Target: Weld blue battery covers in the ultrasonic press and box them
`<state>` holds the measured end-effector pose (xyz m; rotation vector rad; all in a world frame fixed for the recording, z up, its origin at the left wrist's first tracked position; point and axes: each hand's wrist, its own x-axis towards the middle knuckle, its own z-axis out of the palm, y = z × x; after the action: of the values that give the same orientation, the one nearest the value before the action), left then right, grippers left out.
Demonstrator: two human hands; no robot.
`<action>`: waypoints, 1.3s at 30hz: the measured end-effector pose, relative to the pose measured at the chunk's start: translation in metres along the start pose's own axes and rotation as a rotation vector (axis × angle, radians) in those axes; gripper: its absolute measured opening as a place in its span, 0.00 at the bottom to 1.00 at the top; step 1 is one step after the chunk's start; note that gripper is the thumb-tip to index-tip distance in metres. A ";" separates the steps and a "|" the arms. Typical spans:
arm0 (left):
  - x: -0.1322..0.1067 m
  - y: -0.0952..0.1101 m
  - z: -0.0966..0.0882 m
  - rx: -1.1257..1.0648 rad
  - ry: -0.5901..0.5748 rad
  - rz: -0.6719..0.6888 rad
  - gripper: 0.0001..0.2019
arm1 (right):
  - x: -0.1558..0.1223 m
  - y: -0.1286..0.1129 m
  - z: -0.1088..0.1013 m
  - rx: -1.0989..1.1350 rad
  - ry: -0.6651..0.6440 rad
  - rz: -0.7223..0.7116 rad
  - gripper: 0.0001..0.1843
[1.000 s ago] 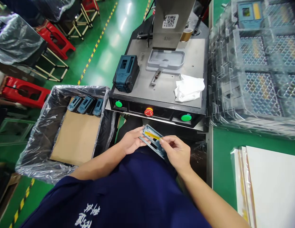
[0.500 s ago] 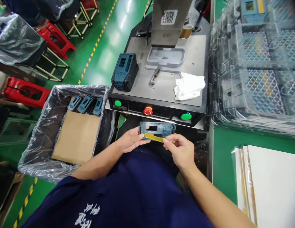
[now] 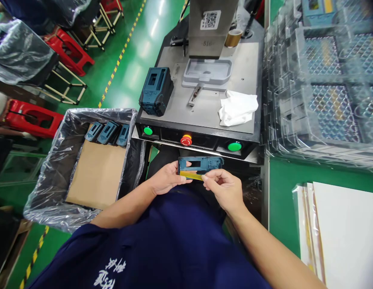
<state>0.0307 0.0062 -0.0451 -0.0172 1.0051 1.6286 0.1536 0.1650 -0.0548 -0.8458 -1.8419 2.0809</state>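
Observation:
In front of my waist, my left hand point(image 3: 165, 179) grips the left end of a blue plastic housing point(image 3: 215, 162) with a rectangular window, its inner side facing up. A yellow strip point(image 3: 191, 175) lies along the housing's near edge. The left thumb presses on the strip's left end. My right hand point(image 3: 228, 189) pinches its right end between thumb and fingers. Whether the strip is stuck down along its length, I cannot tell. Just beyond my hands is the front of a press machine with a grey fixture point(image 3: 195, 85) under its metal head point(image 3: 211, 38).
A stack of blue housings point(image 3: 156, 90) and a white cloth point(image 3: 238, 109) rest on the machine plate. Green buttons point(image 3: 234, 146) and a red stop button point(image 3: 186, 140) line its front. At left stands a plastic-lined bin point(image 3: 48, 176); at right, clear trays point(image 3: 294, 120) and white sheets point(image 3: 345, 224).
The yellow strip now lies lower and flatter along the housing's near edge. My right hand has shifted slightly left, and the housing sits slightly farther right.

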 end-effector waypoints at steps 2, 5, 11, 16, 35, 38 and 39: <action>0.000 0.000 0.001 0.014 0.005 0.005 0.22 | 0.000 0.002 0.000 -0.009 -0.001 -0.007 0.13; 0.002 -0.003 0.003 0.051 0.027 0.017 0.20 | 0.000 0.004 0.000 -0.028 -0.004 -0.018 0.12; 0.007 -0.010 0.010 0.165 0.196 0.054 0.19 | -0.002 0.008 0.004 -0.048 -0.010 -0.018 0.13; 0.008 -0.008 0.012 0.182 0.326 0.061 0.22 | -0.002 0.006 0.003 -0.090 0.212 -0.158 0.11; -0.007 0.002 -0.003 0.164 0.084 0.059 0.23 | 0.011 -0.033 -0.019 -0.989 -0.353 -0.768 0.32; -0.009 0.005 -0.008 0.100 0.022 0.157 0.21 | 0.027 -0.061 -0.023 -1.028 -0.312 -0.782 0.31; -0.010 0.006 -0.011 0.083 0.022 0.177 0.21 | 0.035 -0.073 -0.024 -1.048 -0.281 -0.785 0.31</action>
<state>0.0244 -0.0081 -0.0434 0.1130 1.1159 1.7486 0.1243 0.2171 0.0056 0.1088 -2.7904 0.7163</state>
